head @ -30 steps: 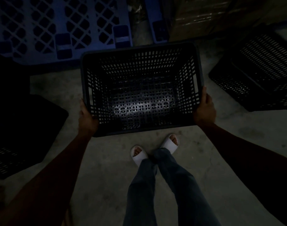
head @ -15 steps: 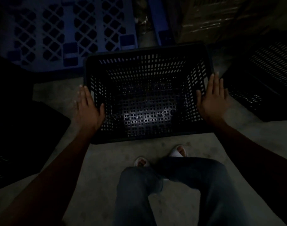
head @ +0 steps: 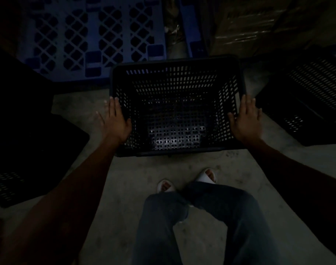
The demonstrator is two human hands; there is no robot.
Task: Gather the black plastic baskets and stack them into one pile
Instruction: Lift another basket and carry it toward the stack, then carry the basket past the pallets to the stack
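A black perforated plastic basket (head: 174,77) stands upright on the concrete floor in front of my feet, its open top facing me. My left hand (head: 114,122) lies flat with spread fingers at the basket's left rim. My right hand (head: 246,116) lies flat at the right rim, fingers apart. Neither hand grips the basket. A second black basket (head: 314,96) lies tilted on the floor at the right. Another black basket (head: 16,153) lies at the left, mostly lost in darkness.
A blue plastic pallet (head: 90,35) lies behind the basket at the upper left. Wrapped cardboard boxes (head: 249,29) stand at the upper right. My legs in jeans and white sandals (head: 205,176) are just below the basket. The scene is very dim.
A second ago both hands held the basket by its sides. They set it down on the floor and opened, and now rest flat at its rims. I have bent my knees.
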